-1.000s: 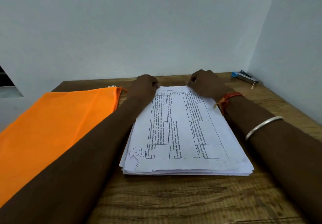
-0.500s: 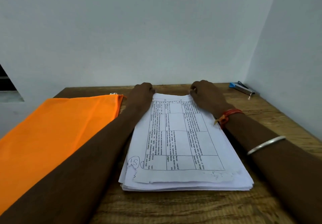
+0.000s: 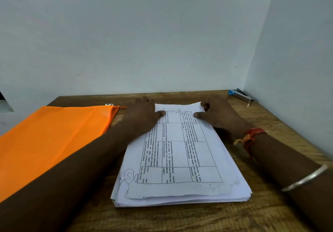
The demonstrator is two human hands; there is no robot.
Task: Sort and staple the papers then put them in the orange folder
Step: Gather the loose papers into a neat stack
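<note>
One stack of white printed papers (image 3: 180, 159) sits centre. Two hands at twelve o'clock: left hand (image 3: 142, 113) and right hand (image 3: 219, 115) pinch its far edge, left fingertips hidden. One orange fabric folder (image 3: 54, 138), nine o'clock, cut off. One blue-and-silver stapler (image 3: 240, 96), one o'clock.

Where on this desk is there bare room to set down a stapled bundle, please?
Bare wood lies on the desk in front of the paper stack, and right of the stack up to the stapler, though the right forearm crosses it. Crowded: the orange folder fills the left, and the left hand and right hand grip the stack's far edge.
</note>
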